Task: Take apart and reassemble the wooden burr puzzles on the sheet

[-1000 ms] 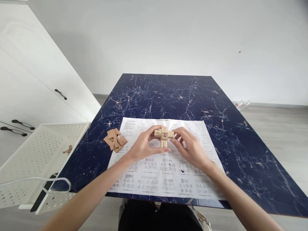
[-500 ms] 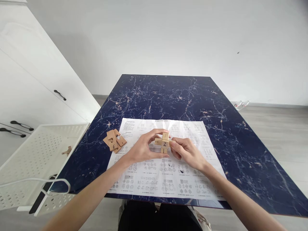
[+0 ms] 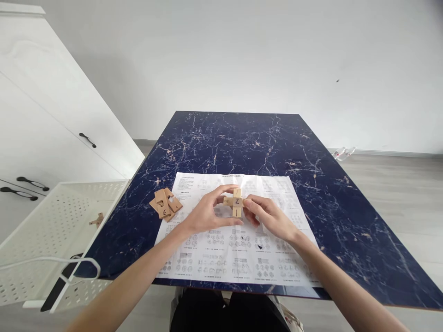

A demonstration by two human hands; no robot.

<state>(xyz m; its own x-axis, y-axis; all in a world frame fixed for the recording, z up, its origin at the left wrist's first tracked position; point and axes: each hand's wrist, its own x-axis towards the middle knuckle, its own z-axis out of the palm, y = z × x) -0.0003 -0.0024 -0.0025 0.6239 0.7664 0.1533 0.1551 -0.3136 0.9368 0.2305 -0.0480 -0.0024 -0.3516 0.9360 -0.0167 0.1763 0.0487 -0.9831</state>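
Note:
A cross-shaped wooden burr puzzle [image 3: 237,208] is held up over the printed sheet [image 3: 211,272]. Its front face bears a pen-written mark like a "Z", and a short stroke shows on the arm below. My left hand [image 3: 204,212] curves around it from the left, fingers above and thumb below. From the other side, my right hand [image 3: 270,214] pinches the puzzle's right arm between thumb and fingers. Left of the sheet, several flat notched wooden pieces [image 3: 165,204] lie in an overlapping pile, some with pen marks.
The dark blue marble-patterned table [image 3: 228,143] stretches away toward a pale wall. At the left stands a white perforated cart [image 3: 41,226] with a small wooden piece [image 3: 97,219] on it. Beyond is a white cabinet [image 3: 62,115] with black handles.
The puzzle has tilted slightly between my hands, so the marked face of its lower arm now shows. Both hands keep their hold. The whole view has shifted a little.

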